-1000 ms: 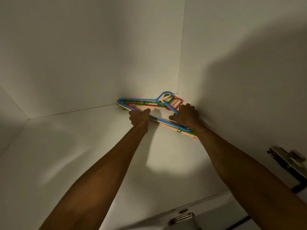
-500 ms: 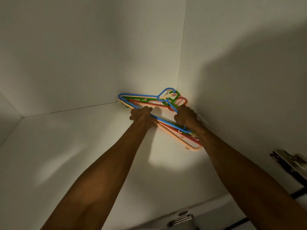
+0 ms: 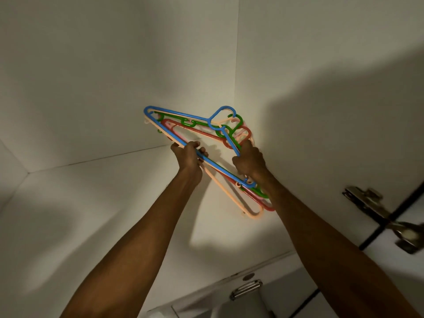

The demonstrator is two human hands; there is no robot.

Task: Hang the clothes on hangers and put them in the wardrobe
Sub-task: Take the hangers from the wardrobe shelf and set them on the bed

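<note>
Both hands hold a bundle of plastic hangers (image 3: pixel 179 114) in the far right corner of a white wardrobe compartment, where the back wall (image 3: pixel 114 76) meets the side wall (image 3: pixel 321 65). The left hand (image 3: pixel 187 157) is closed tight round the long bottom bars of the bundle, fingers wrapped over the top and curled under. The right hand (image 3: pixel 249 161) is also closed, gripping the sloping arms just below the hooks, with its knuckles toward the camera.

The hangers are stacked and slightly fanned out: a blue one on top, with green, red, pink and peach ones under it. The hooks point toward the corner. The bundle is tilted, its far end raised in front of the back wall and its near end lower, close to the right forearm. The peach hanger (image 3: pixel 229 193) sticks out lowest; whether it touches the shelf (image 3: pixel 91 214) I cannot tell. A metal hinge (image 3: pixel 364 199) sits on the right side.
</note>
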